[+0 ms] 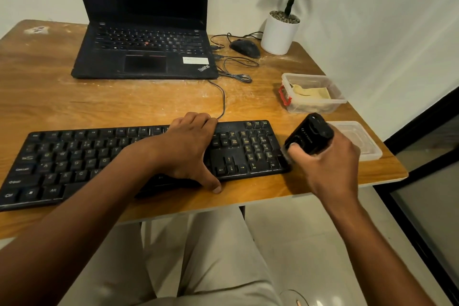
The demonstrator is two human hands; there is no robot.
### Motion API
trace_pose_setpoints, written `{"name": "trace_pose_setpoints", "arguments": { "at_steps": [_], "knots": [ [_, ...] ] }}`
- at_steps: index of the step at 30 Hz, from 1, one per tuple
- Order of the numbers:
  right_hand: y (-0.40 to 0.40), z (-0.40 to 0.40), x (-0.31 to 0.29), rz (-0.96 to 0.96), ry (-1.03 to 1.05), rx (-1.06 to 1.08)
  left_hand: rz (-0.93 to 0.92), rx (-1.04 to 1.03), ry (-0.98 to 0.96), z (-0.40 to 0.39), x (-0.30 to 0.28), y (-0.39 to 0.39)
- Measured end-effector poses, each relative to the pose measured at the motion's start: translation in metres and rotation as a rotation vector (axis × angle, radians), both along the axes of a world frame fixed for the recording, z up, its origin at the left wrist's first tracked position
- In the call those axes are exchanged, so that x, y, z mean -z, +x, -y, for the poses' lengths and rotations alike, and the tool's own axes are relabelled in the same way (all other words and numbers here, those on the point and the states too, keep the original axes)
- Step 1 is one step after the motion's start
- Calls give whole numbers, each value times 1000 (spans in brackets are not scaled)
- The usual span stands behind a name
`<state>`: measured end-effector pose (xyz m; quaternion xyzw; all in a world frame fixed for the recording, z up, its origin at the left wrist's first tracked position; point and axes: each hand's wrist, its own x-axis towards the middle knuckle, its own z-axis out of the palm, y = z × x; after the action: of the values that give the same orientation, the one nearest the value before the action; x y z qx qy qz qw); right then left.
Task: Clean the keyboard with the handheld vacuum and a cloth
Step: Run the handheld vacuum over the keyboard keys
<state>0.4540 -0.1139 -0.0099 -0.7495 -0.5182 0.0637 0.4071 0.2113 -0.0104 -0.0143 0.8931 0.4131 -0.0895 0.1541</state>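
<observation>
Pinning the keyboard (139, 156) flat near the desk's (74, 102) front edge with our spread left hand (188, 149), we curl our right hand (327, 164) around the handheld vacuum (309, 135) at its right end, the cloth (311, 93) waiting in the tub (332, 104) beyond.

Both forearms bare to the frame's lower edge; no sleeves in sight, no cuffs. No watch, no bracelet, no rings on either wrist or finger that shows. Left hand (188, 149): broad back, knuckles faintly ridged, thumbnail short and pale, clean-cut. Right hand (327, 169): tendons stand out along the back, one fingertip with a short trimmed nail visible. Wrists narrow compared with the forearms, which widen steadily toward the elbows. Legs clad in light beige trousers (211, 263), plain weave, soft folds and creases running lengthwise along the thighs; no pockets, seams or belt visible.
</observation>
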Motion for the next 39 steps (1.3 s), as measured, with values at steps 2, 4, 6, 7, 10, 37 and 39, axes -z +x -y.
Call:
{"name": "trace_pose_setpoints", "arguments": {
  "at_steps": [2, 4, 6, 7, 10, 37, 39],
  "knots": [
    [1, -4, -6, -41, 22, 29, -5, 1, 1, 0, 0, 1],
    [-14, -8, -7, -119, 34, -31, -6, -1, -3, 0, 0, 0],
    [-35, -8, -2, -151, 3, -112, -3, -3, -7, 0, 0, 0],
    [-42, -7, 2, -136, -4, -128, -2, -4, -7, 0, 0, 0],
    [-35, -11, 5, -55, -13, -65, 2, -1, -2, -1, 1, 0],
    [-15, -80, -2, -32, -37, 111, 6, -2, -8, 0, 0, 0],
    [-13, -79, -4, -66, 3, 110, 2, 0, -5, 0, 1, 0]
  ]
}}
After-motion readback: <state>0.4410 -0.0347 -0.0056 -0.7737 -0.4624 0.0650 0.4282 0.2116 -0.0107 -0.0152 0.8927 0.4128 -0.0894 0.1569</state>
